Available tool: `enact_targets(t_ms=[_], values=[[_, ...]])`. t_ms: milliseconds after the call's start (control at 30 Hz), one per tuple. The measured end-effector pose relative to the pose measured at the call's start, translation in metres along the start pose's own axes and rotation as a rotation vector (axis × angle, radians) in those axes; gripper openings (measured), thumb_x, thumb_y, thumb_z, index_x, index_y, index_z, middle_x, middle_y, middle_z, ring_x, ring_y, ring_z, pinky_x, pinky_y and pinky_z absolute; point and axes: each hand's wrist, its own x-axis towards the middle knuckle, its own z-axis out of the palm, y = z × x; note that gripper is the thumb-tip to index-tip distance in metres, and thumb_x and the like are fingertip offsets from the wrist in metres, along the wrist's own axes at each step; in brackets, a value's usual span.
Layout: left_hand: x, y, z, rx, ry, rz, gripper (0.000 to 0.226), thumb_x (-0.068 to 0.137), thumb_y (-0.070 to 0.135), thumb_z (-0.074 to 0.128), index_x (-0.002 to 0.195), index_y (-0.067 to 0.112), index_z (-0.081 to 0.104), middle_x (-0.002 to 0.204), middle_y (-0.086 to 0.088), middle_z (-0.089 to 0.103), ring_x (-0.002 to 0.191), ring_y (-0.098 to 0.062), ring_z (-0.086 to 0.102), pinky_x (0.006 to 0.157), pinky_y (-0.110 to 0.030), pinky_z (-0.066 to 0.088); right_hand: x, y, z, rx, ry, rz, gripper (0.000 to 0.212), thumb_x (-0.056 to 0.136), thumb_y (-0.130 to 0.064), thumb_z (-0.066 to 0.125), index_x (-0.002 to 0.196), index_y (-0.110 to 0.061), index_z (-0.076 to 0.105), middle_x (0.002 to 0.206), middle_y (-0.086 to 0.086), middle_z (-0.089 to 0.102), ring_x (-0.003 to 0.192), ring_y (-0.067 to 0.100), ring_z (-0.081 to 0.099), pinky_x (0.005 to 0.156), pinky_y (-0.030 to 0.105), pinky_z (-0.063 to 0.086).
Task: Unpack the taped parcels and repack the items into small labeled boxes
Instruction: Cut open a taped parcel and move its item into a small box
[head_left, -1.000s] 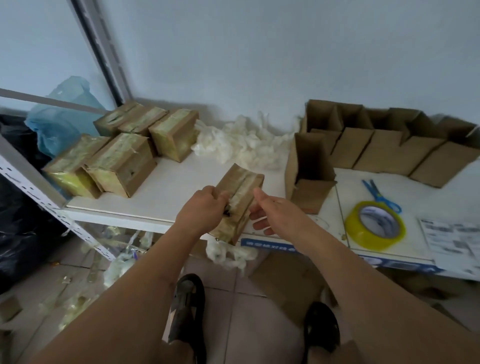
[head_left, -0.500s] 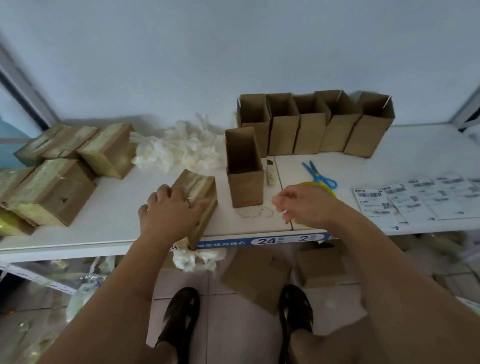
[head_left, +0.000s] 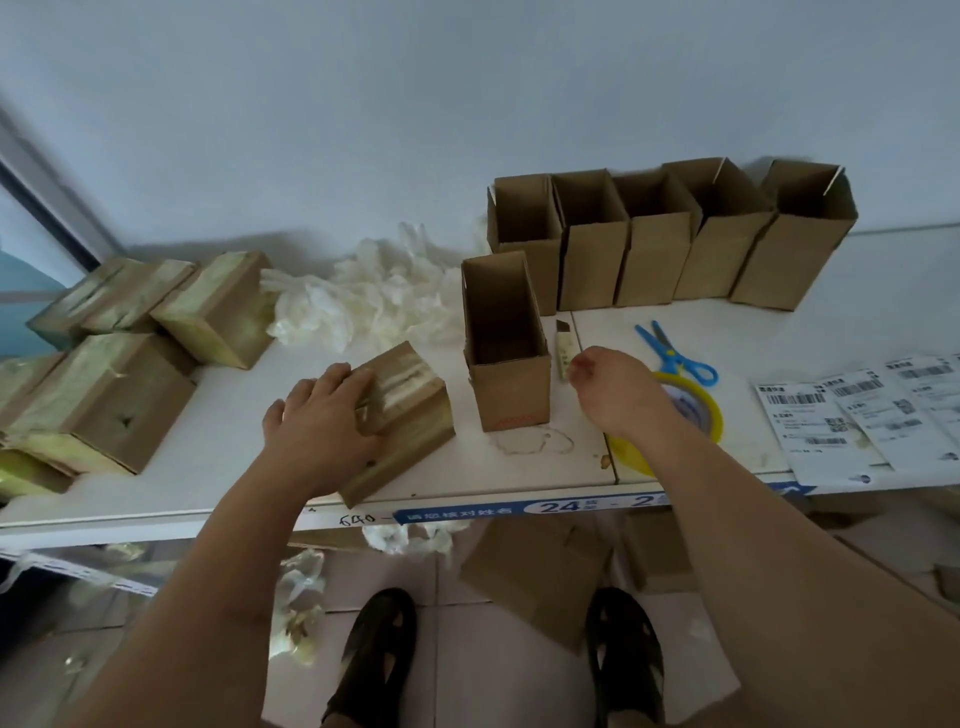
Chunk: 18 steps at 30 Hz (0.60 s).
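One taped parcel (head_left: 400, 415) sits near the front edge of the white surface (head_left: 218, 467), tilted a bit, and the person's left hand (head_left: 322, 421) rests on its left side with fingers curled over the top edge, so it's gripping it. The right hand (head_left: 613, 395) hangs above the surface just right of the single open box (head_left: 506, 353), fingers loosely curled, holding nothing as far as the view shows. It's close to a small box cutter (head_left: 562, 348) lying beside that box, not touching it.

Counting the rest: five more open small boxes (head_left: 670, 244) stand in a row against the wall, so six empties total. On the left there's a pile of taped parcels (head_left: 114, 374), at least five visible, maybe more cut off at the edge. Between the pile and the boxes is a heap of white crumpled wrapping (head_left: 374, 301).

Under the right forearm sits one roll of yellow tape (head_left: 696, 415), with one pair of blue scissors (head_left: 675, 353) just behind it. Far right, a few shipping labels (head_left: 852, 415), at least three sheets, overlap each other.

Down on the floor: flattened cardboard (head_left: 535, 577) and more wrapping scraps.
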Motion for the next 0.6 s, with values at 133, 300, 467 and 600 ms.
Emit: enact_targets(t_ms=[133,300,467,600], values=[[0.01,-0.008,-0.006,-0.01,-0.039,0.063,0.086,0.084,0.04,0.069,0.153,0.038,0.018,0.162,0.014,0.011,0.146,-0.017,0.013,0.118,-0.044,0.013,0.024,0.0,0.011,-0.059,0.254,0.025,0.025,0.099,-0.023,0.043,0.102,-0.009,0.063,0.098,0.013,0.066,0.098,0.031,0.062,0.072,0.031,0.041],[0.021,-0.017,-0.006,-0.036,-0.05,0.117,0.091,0.082,0.041,0.073,0.153,0.039,0.018,0.161,0.016,0.011,0.146,-0.014,0.012,0.119,-0.043,0.018,0.046,-0.002,0.022,-0.18,0.228,0.088,0.031,0.098,-0.044,0.042,0.095,-0.019,0.062,0.094,0.006,0.066,0.097,0.029,0.061,0.086,0.04,0.035],[0.024,-0.021,-0.002,-0.044,-0.044,0.123,0.092,0.08,0.045,0.074,0.153,0.042,0.016,0.16,0.019,0.01,0.145,-0.012,0.013,0.119,-0.042,0.019,0.062,0.001,0.028,-0.171,0.177,0.16,0.034,0.093,-0.05,0.05,0.105,-0.019,0.058,0.104,0.005,0.061,0.101,0.027,0.058,0.091,0.043,0.034],[0.025,-0.023,-0.002,-0.064,-0.031,0.133,0.093,0.078,0.042,0.077,0.152,0.041,0.02,0.16,0.018,0.013,0.145,-0.012,0.015,0.118,-0.041,0.021,0.066,0.001,0.027,-0.154,0.171,0.198,0.016,0.091,-0.037,0.055,0.094,-0.021,0.053,0.102,0.004,0.065,0.1,0.025,0.059,0.092,0.041,0.031]])
